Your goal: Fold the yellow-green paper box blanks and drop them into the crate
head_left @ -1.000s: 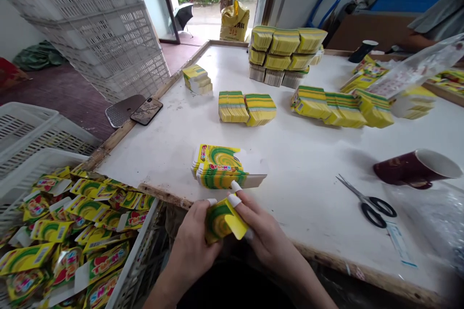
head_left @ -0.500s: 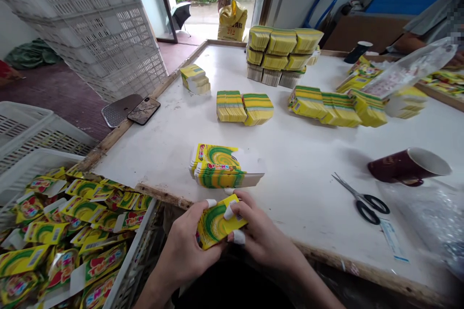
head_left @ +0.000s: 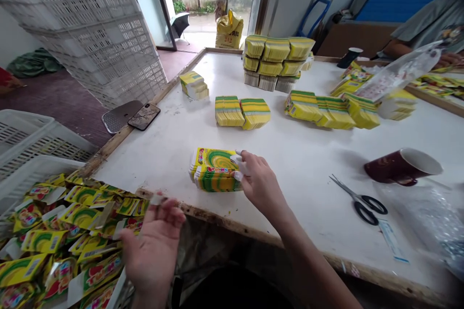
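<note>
A small stack of flattened yellow-and-green cartons [head_left: 217,169] lies near the front edge of the white table. My right hand [head_left: 259,178] reaches to its right end, thumb and fingers, with white tips on them, closed around the end of a carton there. Palm up, my left hand [head_left: 157,236] hangs over the right rim of the white crate [head_left: 54,166] with fingers apart and nothing in it. Filled yellow cartons [head_left: 76,215] are heaped in that crate, and one near the hand is blurred.
Bundled cartons [head_left: 279,53] are piled at the back, with more bundles [head_left: 241,113] mid-table. Scissors [head_left: 358,200], a dark mug [head_left: 402,166] and clear plastic [head_left: 420,222] lie right. A phone [head_left: 144,117] rests on the left edge. Another person's arm [head_left: 402,48] shows at far right.
The carton both hands held has left them. My left hand has moved left over the crate and opened. My right hand has gone forward to the carton stack and closed on its right end.
</note>
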Demonstrator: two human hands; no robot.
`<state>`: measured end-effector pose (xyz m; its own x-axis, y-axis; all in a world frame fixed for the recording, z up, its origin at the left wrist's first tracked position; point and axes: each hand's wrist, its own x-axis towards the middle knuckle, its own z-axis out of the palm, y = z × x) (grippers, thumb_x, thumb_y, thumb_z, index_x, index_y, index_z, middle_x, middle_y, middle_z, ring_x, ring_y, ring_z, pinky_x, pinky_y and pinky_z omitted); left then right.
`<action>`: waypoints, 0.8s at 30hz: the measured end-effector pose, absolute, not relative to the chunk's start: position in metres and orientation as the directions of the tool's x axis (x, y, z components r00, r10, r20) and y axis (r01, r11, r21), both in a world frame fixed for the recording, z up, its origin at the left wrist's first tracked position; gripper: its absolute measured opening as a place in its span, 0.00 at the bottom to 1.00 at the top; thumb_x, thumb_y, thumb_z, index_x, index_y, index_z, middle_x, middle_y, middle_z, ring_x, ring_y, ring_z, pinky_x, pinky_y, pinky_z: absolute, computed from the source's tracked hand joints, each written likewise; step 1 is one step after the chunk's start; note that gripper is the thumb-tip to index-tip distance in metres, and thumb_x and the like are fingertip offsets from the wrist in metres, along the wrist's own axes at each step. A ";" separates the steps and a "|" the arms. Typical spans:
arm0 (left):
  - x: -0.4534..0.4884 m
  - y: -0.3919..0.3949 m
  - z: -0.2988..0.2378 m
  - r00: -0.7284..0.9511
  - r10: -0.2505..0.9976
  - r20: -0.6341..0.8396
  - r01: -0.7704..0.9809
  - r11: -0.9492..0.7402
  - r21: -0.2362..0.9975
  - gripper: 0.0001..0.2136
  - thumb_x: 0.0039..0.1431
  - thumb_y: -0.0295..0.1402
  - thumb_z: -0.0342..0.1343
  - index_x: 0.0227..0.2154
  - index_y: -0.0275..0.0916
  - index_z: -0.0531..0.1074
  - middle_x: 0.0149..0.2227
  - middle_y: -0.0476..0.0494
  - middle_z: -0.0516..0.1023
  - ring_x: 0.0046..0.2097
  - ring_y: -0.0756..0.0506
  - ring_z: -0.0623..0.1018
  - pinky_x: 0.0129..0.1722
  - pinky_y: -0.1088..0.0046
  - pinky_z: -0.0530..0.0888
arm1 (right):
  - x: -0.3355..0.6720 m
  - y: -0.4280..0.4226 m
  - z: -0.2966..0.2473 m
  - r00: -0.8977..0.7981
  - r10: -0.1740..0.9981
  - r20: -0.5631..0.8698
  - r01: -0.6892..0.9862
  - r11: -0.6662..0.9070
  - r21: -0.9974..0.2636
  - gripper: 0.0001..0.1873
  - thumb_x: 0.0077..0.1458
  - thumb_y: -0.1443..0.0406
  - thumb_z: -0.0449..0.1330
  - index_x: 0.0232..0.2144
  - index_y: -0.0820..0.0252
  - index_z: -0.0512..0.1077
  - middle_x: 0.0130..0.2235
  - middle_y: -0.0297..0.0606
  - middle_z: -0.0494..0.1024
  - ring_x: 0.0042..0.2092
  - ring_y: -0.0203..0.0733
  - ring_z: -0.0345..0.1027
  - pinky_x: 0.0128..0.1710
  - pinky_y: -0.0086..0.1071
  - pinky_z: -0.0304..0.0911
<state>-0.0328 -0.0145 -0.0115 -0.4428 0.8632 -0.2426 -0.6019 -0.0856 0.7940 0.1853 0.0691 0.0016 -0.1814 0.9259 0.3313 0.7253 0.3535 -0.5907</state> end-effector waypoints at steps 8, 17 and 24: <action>0.005 -0.025 -0.033 0.000 0.979 -0.203 -0.512 0.175 0.841 0.19 0.58 0.46 0.58 0.44 0.37 0.76 0.33 0.43 0.77 0.32 0.48 0.74 0.34 0.73 0.73 | 0.184 0.078 0.001 -0.229 0.935 0.270 0.713 0.350 -0.608 0.22 0.51 0.77 0.54 0.49 0.62 0.62 0.42 0.46 0.73 0.44 0.51 0.67 0.45 0.45 0.66; 0.026 -0.038 -0.020 -0.231 0.972 -0.041 -0.470 -0.074 0.879 0.37 0.43 0.60 0.62 0.56 0.52 0.67 0.54 0.43 0.74 0.57 0.33 0.71 0.54 0.56 0.72 | 0.160 0.000 0.001 -0.283 0.955 0.092 -0.012 0.092 -0.996 0.24 0.52 0.74 0.59 0.49 0.51 0.59 0.37 0.31 0.68 0.32 0.34 0.64 0.32 0.26 0.64; 0.027 -0.021 0.002 -0.375 0.922 -0.098 -0.675 -0.199 0.710 0.26 0.49 0.64 0.52 0.31 0.44 0.71 0.29 0.50 0.68 0.31 0.48 0.70 0.40 0.70 0.76 | 0.134 -0.028 0.002 -0.429 0.903 0.020 -0.011 0.018 -1.000 0.19 0.48 0.68 0.62 0.43 0.56 0.65 0.39 0.34 0.68 0.39 0.40 0.62 0.40 0.32 0.63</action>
<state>0.0271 -0.0208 0.0016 -0.3750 0.9219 -0.0976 -0.6752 -0.1994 0.7102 0.1342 -0.0279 0.0024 -0.4293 0.9029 0.0204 -0.0106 0.0175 -0.9998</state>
